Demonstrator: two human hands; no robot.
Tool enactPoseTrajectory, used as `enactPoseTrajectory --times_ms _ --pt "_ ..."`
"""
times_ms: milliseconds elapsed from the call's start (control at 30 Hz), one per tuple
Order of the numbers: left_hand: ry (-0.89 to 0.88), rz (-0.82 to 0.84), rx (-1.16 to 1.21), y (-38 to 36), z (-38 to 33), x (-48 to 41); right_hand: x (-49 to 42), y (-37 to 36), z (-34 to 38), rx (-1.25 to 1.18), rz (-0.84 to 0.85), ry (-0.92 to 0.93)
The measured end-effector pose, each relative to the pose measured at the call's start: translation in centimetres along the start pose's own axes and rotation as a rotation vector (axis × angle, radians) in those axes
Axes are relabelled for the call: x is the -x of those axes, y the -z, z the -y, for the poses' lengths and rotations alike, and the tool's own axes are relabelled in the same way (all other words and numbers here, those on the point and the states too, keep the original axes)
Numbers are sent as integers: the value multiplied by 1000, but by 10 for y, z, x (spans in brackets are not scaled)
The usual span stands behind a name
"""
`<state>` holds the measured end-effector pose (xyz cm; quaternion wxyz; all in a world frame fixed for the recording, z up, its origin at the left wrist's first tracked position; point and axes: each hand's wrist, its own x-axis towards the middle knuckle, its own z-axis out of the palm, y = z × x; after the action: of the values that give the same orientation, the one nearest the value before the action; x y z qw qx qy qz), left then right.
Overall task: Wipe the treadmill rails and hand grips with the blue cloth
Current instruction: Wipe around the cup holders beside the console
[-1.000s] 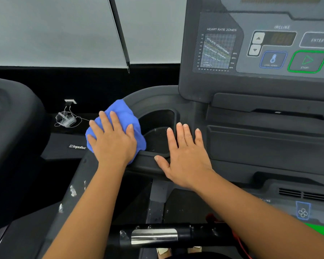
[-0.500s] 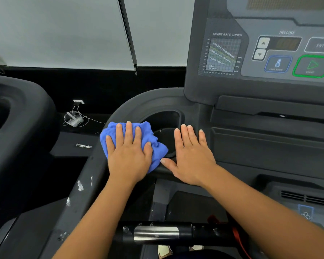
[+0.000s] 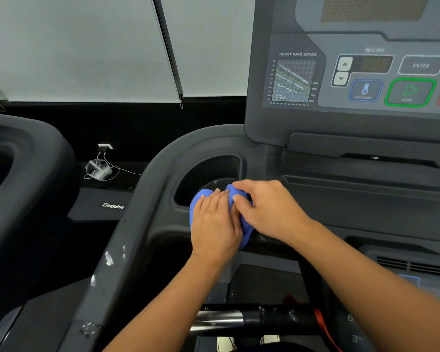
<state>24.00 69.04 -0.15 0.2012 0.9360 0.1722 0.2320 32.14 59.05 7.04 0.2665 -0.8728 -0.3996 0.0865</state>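
- The left hand (image 3: 215,224) is laid flat, palm down, on the blue cloth (image 3: 197,199) at frame centre; the fingers are extended and close together, pressing rather than gripping.
- The right hand (image 3: 269,209) is placed just beside the left hand, its fingers curled over the upper right fold of the cloth; a fold appears pinched between thumb and fingertips, though the contact is partly hidden.
- The cloth is bunched between the two hands and rests on the near rim of the cup holder (image 3: 211,174), a dark recess in the treadmill console.
- Blue fabric is visible above the left fingertips and below the right palm.
- The grey left rail (image 3: 117,250) curves from the cup holder down to the lower left of the frame; white scuff marks are seen on it.
- A hand grip bar (image 3: 219,320) with a chrome section lies across the lower centre.
- The control panel (image 3: 366,80) occupies the upper right, with a heart rate chart and a green-outlined start button (image 3: 410,92).
- A white wall outlet (image 3: 105,146) with a tangled cable is seen at left centre.
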Motion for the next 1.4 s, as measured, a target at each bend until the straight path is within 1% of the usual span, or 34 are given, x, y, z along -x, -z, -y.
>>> enactPoseTrajectory --times_ms 67,100,167,200,267,333,400,433,467,500,533,567,700,767,833,967,1067,1233,1333,1400 --pt "-1 -63 34 4 -6 -6 -2 -2 0 -31 -169 5" --pt "-35 -74 -11 5 -10 -10 -1 -2 0 -29 -268 24" --pt "-131 -21 -192 6 -13 -16 1 0 -3 34 -425 43" --pt "-155 22 -281 8 -12 -19 4 1 -6 115 -453 16" --pt "-122 87 -364 10 -3 -20 9 -1 -13 382 -447 -87" --pt "-41 87 -420 15 10 -17 10 -9 -14 539 -394 -137" --pt "67 52 -482 20 27 -13 4 -17 -9 553 -308 -27" --pt "124 36 -506 22 36 -12 0 -23 -4 536 -217 30" --pt "171 30 -530 25 44 -11 -3 -28 -1 521 -84 42" --pt "206 27 -553 27 52 -10 -5 -33 0 508 67 26" --pt "236 28 -569 29 58 -9 -6 -36 -2 508 180 -1" --pt "266 30 -578 31 62 -8 -7 -39 -5 524 224 -19" --pt "350 85 -600 34 68 -9 -33 -39 -16 592 193 -108" --pt "350 105 -591 35 68 -10 -51 -35 -19 611 183 -109" --pt "345 121 -578 36 69 -11 -57 -33 -19 619 208 -107" --pt "333 106 -599 44 78 -14 -33 -38 -7 633 264 -105" --pt "340 157 -624 48 81 -15 -13 -38 -6 608 262 -69" --pt "317 168 -617 48 83 -14 -45 -32 -12 574 244 -141" --pt "317 178 -614 48 84 -13 -45 -29 -10 570 302 -90" --pt "322 172 -606 47 84 -14 -29 -26 -9 601 386 -29"
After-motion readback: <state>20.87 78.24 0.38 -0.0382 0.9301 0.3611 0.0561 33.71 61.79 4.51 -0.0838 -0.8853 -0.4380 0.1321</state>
